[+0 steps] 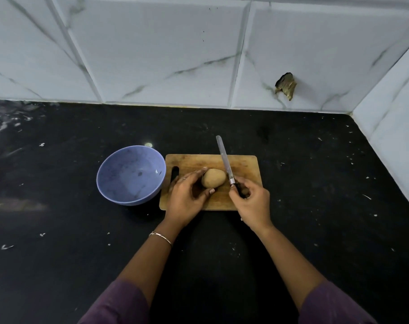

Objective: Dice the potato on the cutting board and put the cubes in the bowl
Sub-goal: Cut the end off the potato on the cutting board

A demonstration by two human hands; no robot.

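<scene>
A whole brown potato (pixel 213 181) lies on the wooden cutting board (pixel 245 164). My left hand (pixel 187 199) holds the potato's left end between fingers and thumb. My right hand (pixel 250 204) grips the dark handle of a long knife (pixel 224 159). The blade points away from me, just to the right of the potato and over the board. A blue-purple bowl (pixel 131 175) with nothing in it stands immediately left of the board.
The board and bowl sit on a black speckled countertop (pixel 315 183). White marble-look tiled walls (pixel 175 54) close off the back and the right side, with a broken hole in the tiles (pixel 285 85) at the back right.
</scene>
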